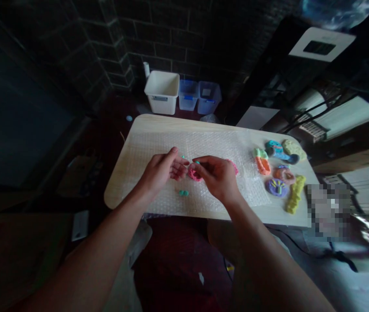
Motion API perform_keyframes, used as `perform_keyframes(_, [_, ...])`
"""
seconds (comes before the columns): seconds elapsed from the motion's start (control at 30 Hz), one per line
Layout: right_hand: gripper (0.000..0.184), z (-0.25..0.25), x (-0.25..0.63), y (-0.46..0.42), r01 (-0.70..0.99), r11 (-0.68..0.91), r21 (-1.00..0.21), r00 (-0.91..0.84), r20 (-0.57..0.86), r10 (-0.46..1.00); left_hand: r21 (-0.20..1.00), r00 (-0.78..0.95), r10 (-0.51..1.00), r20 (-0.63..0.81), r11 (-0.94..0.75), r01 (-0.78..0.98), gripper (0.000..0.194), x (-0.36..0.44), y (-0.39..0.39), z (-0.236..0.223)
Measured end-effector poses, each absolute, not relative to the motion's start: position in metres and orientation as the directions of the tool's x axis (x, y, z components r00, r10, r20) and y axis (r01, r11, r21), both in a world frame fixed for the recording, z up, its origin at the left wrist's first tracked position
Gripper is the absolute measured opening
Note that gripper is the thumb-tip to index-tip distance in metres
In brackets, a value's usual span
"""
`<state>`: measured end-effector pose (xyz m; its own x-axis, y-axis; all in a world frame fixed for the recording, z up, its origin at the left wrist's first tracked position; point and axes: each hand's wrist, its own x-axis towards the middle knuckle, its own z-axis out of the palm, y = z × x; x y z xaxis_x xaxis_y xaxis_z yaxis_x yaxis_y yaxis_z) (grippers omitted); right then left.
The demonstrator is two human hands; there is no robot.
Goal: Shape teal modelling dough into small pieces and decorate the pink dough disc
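Observation:
My right hand pinches a small green clay-like piece between thumb and fingertips, just over a pink ring-shaped clay piece. To its left is my left hand, its fingers apart and nothing visible in them. Its fingertips come close to the pink ring; whether they touch it I cannot tell. Small green lumps lie on the bubble wrap below the hands. Another green bit shows between the hands. A second pink piece is partly hidden behind my right hand.
Several coloured clay-like shapes stand at the table's right end, among them a purple disc, a yellow strip and a blue-and-grey piece. Beyond the light wooden table are a white bin and two clear boxes.

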<state>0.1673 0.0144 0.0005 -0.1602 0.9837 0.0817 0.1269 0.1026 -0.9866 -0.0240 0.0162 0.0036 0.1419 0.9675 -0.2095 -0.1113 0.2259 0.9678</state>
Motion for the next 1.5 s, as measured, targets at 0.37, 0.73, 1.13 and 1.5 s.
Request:
perform_keyframes(0.37, [0.032, -0.002, 0.179, 0.015, -0.253, -0.256, -0.933, -0.428, -0.129, 0.894, 0.656, 0.043, 0.962, 0.269, -0.215, 0.724, 0.033, -0.053, 0.026, -0.02])
perform_keyframes(0.73, [0.027, -0.012, 0.186, 0.025, -0.108, -0.147, -0.983, -0.079, -0.139, 0.987, 0.714, 0.223, 0.944, 0.242, -0.329, 0.618, 0.029, -0.023, 0.047, -0.04])
perform_keyframes(1.13, [0.02, -0.008, 0.185, 0.021, 0.191, 0.359, -0.914, -0.247, 0.31, 0.918, 0.991, 0.315, 0.945, -0.089, 0.116, -0.068, 0.026, -0.014, 0.029, -0.022])
perform_keyframes(1.5, [0.017, -0.017, 0.174, 0.021, 0.04, -0.087, -0.995, -0.156, -0.092, 0.983, 0.942, 0.349, 0.937, 0.018, -0.132, 0.307, 0.027, -0.013, 0.02, -0.011])
